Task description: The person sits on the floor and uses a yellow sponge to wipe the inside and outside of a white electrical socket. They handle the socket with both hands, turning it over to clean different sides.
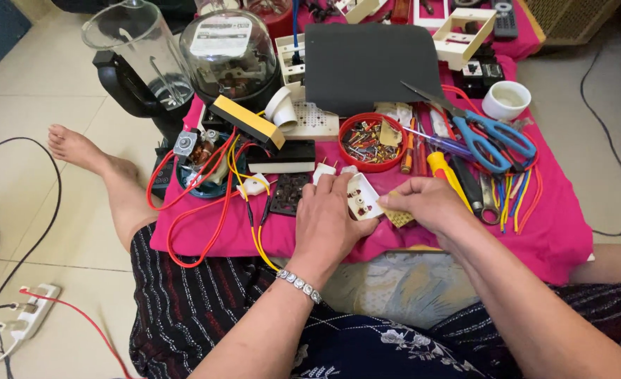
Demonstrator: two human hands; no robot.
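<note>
My left hand [326,223] grips a small white plastic socket part [364,198] with round holes, held over the front of the pink cloth [556,231]. My right hand [426,203] pinches a small tan perforated board [397,217] right beside that part, touching its right edge. A silver bracelet sits on my left wrist. Both hands are close together above my lap.
On the cloth lie a red bowl of screws [370,142], blue scissors [489,133], screwdrivers [445,172], coloured wires [514,196], a black block [282,156], a dark grey mat [370,67] and a white cup [506,100]. A blender jar [138,56] and glass dome [232,55] stand behind. A power strip [29,310] lies on the floor at left.
</note>
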